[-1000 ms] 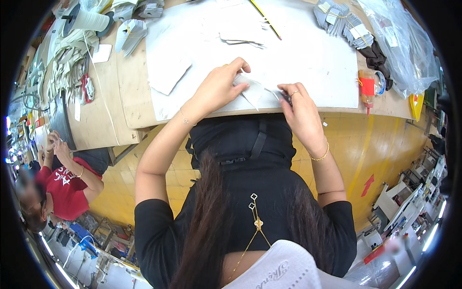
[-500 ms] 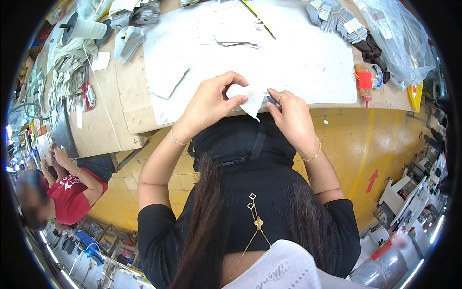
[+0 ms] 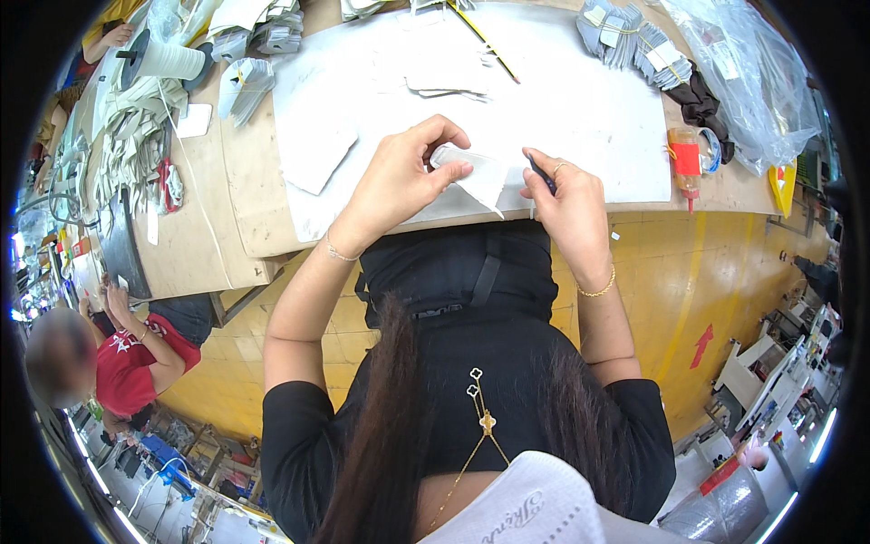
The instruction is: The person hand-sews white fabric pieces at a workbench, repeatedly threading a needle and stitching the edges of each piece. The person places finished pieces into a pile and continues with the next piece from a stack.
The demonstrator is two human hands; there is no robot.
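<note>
In my left hand (image 3: 412, 177), a small white sheet-like piece (image 3: 482, 181) is pinched between thumb and fingers, its pointed corner hanging down by the table's front edge. I cannot tell whether it is cloth, leather or paper. My right hand (image 3: 569, 201) is closed round a slim, black-handled tool (image 3: 541, 172) just right of the piece, apart from it. The tool's working end is hidden, so its kind is unclear. Both hands are over the front edge of a white sheet (image 3: 598, 136) that covers the table.
Flat white pieces (image 3: 449, 88) and a yellow-black pencil (image 3: 489, 45) lie ahead. Bundled grey pieces (image 3: 625, 41), clear plastic (image 3: 752, 82) and a red-banded bottle (image 3: 686, 159) are at right. At left are a white spool (image 3: 168, 59), heaped strips (image 3: 136, 127) and a co-worker in red (image 3: 145, 363).
My right hand has moved right with the tool, away from the white piece. In my left hand the piece now shows flatter, its point shifted slightly right.
</note>
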